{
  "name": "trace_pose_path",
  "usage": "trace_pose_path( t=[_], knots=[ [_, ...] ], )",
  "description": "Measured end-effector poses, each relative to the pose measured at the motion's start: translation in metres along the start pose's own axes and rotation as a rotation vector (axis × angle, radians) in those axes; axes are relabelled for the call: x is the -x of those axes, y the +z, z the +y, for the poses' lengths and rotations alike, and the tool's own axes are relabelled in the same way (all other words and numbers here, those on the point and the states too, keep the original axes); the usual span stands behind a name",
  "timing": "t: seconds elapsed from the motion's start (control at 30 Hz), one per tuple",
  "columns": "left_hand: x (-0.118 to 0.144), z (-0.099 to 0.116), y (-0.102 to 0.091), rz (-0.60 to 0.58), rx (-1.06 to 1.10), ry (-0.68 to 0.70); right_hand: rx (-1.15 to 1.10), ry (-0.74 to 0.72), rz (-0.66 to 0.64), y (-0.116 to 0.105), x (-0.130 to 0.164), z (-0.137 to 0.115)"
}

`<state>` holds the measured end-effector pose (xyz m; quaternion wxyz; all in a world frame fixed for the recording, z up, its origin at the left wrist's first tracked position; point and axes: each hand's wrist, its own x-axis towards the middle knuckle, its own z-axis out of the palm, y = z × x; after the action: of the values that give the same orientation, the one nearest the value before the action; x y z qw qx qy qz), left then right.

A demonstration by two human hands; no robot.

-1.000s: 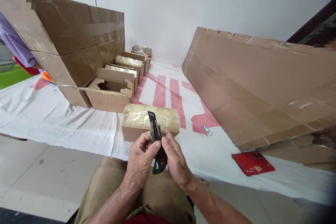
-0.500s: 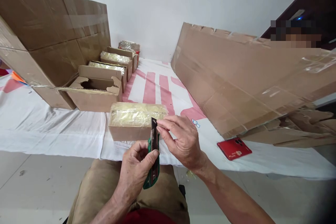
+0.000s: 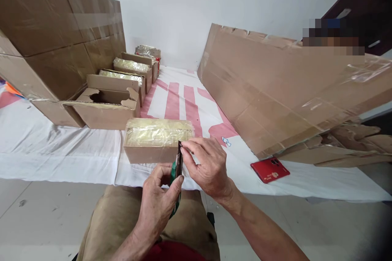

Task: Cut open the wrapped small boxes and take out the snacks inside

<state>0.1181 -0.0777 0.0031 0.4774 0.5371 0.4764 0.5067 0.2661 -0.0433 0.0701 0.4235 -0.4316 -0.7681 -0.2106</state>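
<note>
My left hand (image 3: 156,197) is closed around the green handle of a utility knife (image 3: 179,160), which stands upright above my lap with its dark blade end up. Thumb and fingers of my right hand (image 3: 208,165) pinch the top end of the knife; what exactly lies between the fingertips is too small to tell. Just behind the knife, a small cardboard box (image 3: 150,154) with clear yellowish tape over its top sits at the table's front edge. My hands cover its lower right corner.
An open carton (image 3: 105,114) stands at the left, with several taped boxes (image 3: 131,65) in a row behind. Large cardboard walls rise at left (image 3: 43,20) and right (image 3: 275,85). A red phone (image 3: 270,170) lies near the front edge. Another person's head, blurred, shows behind the right wall.
The utility knife has turned so its side shows narrower. Both hands keep their hold near the same spot. The whole view has shifted slightly.
</note>
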Motion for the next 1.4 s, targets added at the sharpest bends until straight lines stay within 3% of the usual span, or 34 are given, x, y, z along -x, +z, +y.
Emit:
trace_pose_path(
  t=[0.37, 0.57, 0.63, 0.73, 0.83, 0.97, 1.07, 1.23, 1.4],
  knots=[
    [0.003, -0.002, 0.002, -0.033, -0.018, -0.033, 0.014, 0.020, 0.025, 0.004, 0.005, 0.004],
    [0.002, 0.006, 0.003, -0.092, 0.103, -0.220, -0.153, 0.226, 0.014, 0.002, 0.011, 0.016],
    [0.002, 0.006, 0.002, -0.106, 0.155, -0.298, -0.156, 0.321, 0.032, -0.003, 0.020, 0.034],
    [0.004, 0.002, -0.001, -0.152, 0.189, -0.400, -0.072, 0.498, -0.026, -0.017, 0.048, 0.080],
    [0.007, -0.006, -0.002, -0.207, 0.187, -0.409, 0.079, 0.688, -0.140, -0.037, 0.086, 0.134],
    [0.011, -0.013, 0.007, -0.296, 0.154, -0.422, 0.224, 0.773, -0.208, -0.054, 0.128, 0.185],
    [0.013, -0.014, 0.015, -0.320, 0.088, -0.392, 0.265, 0.774, -0.274, -0.047, 0.143, 0.203],
    [0.015, -0.018, 0.019, -0.255, -0.007, -0.363, 0.281, 0.740, -0.362, -0.032, 0.152, 0.223],
    [0.019, -0.026, 0.018, -0.244, -0.049, -0.422, 0.275, 0.704, -0.400, -0.032, 0.160, 0.226]
  ],
)
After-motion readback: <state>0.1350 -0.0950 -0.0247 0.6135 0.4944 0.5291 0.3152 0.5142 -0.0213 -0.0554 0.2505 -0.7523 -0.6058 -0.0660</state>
